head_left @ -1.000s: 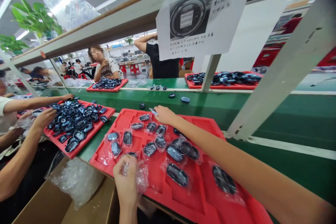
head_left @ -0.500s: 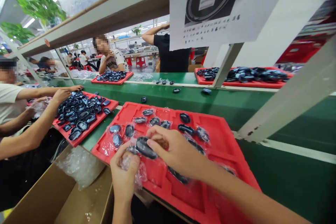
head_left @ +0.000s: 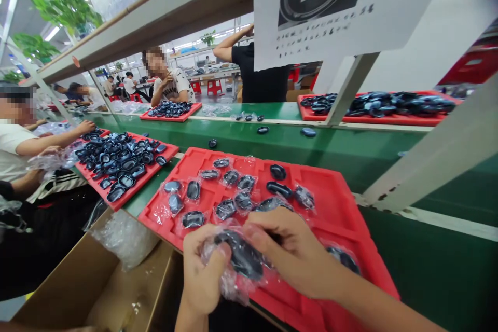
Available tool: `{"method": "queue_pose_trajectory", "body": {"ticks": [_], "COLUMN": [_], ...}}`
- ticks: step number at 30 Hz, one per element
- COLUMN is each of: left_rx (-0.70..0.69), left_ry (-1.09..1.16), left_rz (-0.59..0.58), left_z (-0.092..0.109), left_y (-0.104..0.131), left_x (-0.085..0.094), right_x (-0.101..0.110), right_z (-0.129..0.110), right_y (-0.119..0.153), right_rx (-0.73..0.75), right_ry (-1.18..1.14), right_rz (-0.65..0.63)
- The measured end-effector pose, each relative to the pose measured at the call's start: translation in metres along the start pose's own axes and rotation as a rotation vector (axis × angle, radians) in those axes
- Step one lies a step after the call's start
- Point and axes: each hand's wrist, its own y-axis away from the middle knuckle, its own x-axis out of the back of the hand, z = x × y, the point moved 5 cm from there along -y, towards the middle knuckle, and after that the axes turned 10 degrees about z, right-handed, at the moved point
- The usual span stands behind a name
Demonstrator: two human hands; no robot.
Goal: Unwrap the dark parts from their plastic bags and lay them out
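A dark oval part point(head_left: 243, 257) in clear plastic film is held between my two hands, above the front edge of the red tray point(head_left: 330, 192). My left hand point(head_left: 206, 264) grips the part's left end and the crumpled film, thumb on top. The fingers of my right hand point(head_left: 288, 249) are closed on the film at the part's upper right side. Several dark parts lie on the tray behind my hands, many of them in clear film, such as the wrapped part point(head_left: 193, 219) just beyond my left hand.
Left of the tray stands another red tray point(head_left: 171, 151) heaped with dark parts, and people's hands work beside it. An open cardboard box point(head_left: 66, 290) with plastic film is at the lower left. A slanted white post point(head_left: 431, 155) rises at the right.
The dark part has moved nearer to me and now has film around it. Both hands have shifted down and right. At the left, a co-worker's arm has drawn back from the heaped tray.
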Motion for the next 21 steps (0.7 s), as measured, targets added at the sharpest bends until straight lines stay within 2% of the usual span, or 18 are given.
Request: {"method": "queue_pose_trajectory", "body": {"ticks": [4, 6, 8, 10, 12, 14, 17, 19, 21], "left_rx": [0.154, 0.213, 0.208, 0.145, 0.064, 0.018, 0.03, 0.052, 0.095], "left_ry": [0.258, 0.304, 0.213, 0.024, -0.124, -0.189, -0.152, -0.042, 0.076], "left_rz": [-0.157, -0.128, 0.008, 0.119, 0.134, 0.069, -0.049, -0.089, -0.067], "left_z": [0.004, 0.005, 0.007, 0.013, 0.022, 0.03, 0.033, 0.032, 0.03], "left_y": [0.007, 0.005, -0.002, -0.008, -0.012, -0.013, -0.009, -0.005, -0.001], "left_x": [-0.017, -0.021, -0.017, -0.012, -0.01, -0.013, -0.02, -0.024, -0.024], "right_x": [-0.017, -0.025, -0.022, -0.012, -0.004, 0.0, -0.002, -0.004, -0.008], "right_z": [0.012, 0.021, 0.025, 0.02, 0.01, 0.002, -0.001, 0.005, 0.015], "right_y": [0.005, 0.005, 0.002, -0.004, -0.008, -0.008, -0.005, -0.003, -0.002], "right_rx": [-0.292, -0.392, -0.376, -0.242, -0.077, 0.03, 0.034, -0.068, -0.226], "right_ry": [-0.393, -0.493, -0.38, -0.078, 0.229, 0.378, 0.311, 0.162, -0.001], "right_rz": [-0.027, -0.053, -0.044, -0.029, -0.047, -0.062, -0.019, 0.061, 0.081]}}
